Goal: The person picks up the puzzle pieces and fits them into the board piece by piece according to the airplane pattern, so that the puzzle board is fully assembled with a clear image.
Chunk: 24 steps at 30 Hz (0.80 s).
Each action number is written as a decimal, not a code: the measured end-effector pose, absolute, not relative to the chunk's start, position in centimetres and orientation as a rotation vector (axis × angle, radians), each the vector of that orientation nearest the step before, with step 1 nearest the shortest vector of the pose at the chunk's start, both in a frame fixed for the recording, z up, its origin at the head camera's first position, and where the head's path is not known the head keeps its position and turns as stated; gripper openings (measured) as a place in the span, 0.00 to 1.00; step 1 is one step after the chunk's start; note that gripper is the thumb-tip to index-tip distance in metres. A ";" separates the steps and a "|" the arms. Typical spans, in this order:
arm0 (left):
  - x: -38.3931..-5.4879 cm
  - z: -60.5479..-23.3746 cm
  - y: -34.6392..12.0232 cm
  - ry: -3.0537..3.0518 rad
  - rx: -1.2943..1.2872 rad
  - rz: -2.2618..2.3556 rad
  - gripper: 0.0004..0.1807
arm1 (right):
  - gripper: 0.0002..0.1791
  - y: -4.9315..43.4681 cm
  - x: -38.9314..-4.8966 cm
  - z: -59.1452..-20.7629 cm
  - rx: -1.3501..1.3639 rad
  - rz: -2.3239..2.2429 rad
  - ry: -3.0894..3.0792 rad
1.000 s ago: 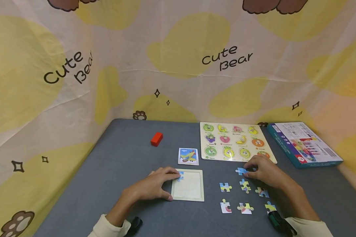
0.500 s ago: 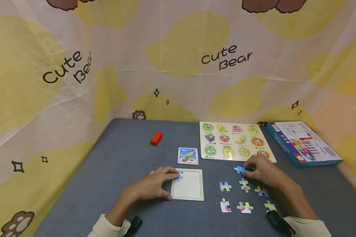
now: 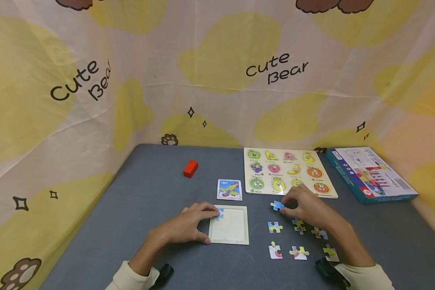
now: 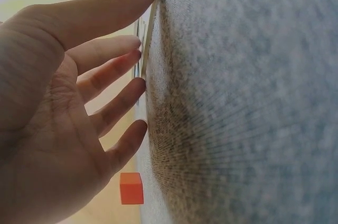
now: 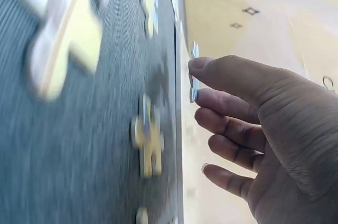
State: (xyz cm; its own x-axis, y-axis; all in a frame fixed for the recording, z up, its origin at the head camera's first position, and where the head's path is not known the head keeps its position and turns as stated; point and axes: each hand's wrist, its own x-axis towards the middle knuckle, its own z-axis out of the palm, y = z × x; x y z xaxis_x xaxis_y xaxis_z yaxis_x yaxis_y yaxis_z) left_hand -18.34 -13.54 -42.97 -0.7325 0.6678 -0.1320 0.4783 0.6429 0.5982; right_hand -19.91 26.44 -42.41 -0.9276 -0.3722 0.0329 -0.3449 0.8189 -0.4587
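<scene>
My right hand [image 3: 309, 207] pinches a blue jigsaw piece [image 3: 277, 205] between thumb and index finger, lifted off the table in the right wrist view. My left hand [image 3: 188, 223] rests at the left side of a pale square puzzle tray [image 3: 229, 243], its thumb at the near left corner and its fingertips over the far left part. One blue jigsaw piece [image 3: 220, 213] lies inside the tray's far left corner, partly behind the index finger. Loose jigsaw pieces lie right of the tray, among them a yellow-blue piece [image 3: 274, 227] and a pink-white piece [image 3: 275, 251].
A picture card of a yellow plane [image 3: 229, 189] lies beyond the tray. Further back are a red block [image 3: 190, 168], a fruit board [image 3: 290, 173] and a teal box [image 3: 373, 173]. A patterned cloth [image 3: 217, 80] hangs behind the grey table [image 3: 159, 173].
My right hand has moved left with the blue jigsaw piece, from above the other loose pieces toward the tray. My left hand has stayed at the tray.
</scene>
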 end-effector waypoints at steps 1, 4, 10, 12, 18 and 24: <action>-18.3 -43.0 -13.6 2.525 0.914 0.778 0.41 | 0.10 26.0 -20.0 -42.3 -0.586 -0.720 2.939; -18.3 -43.0 -13.6 2.529 0.912 0.780 0.41 | 0.09 24.7 -20.2 -42.1 -0.595 -0.683 2.937; -18.3 -43.0 -13.6 2.528 0.904 0.784 0.41 | 0.10 22.0 -20.4 -41.9 -0.696 -0.632 2.928; -18.3 -42.9 -13.6 2.527 0.902 0.783 0.41 | 0.10 21.2 -20.3 -42.0 -0.739 -0.622 2.930; -18.4 -42.9 -13.5 2.525 0.900 0.772 0.41 | 0.10 18.9 -20.5 -42.4 -0.888 -0.573 2.949; -18.4 -43.0 -13.6 2.525 0.901 0.760 0.41 | 0.11 16.8 -20.6 -42.8 -0.994 -0.565 2.931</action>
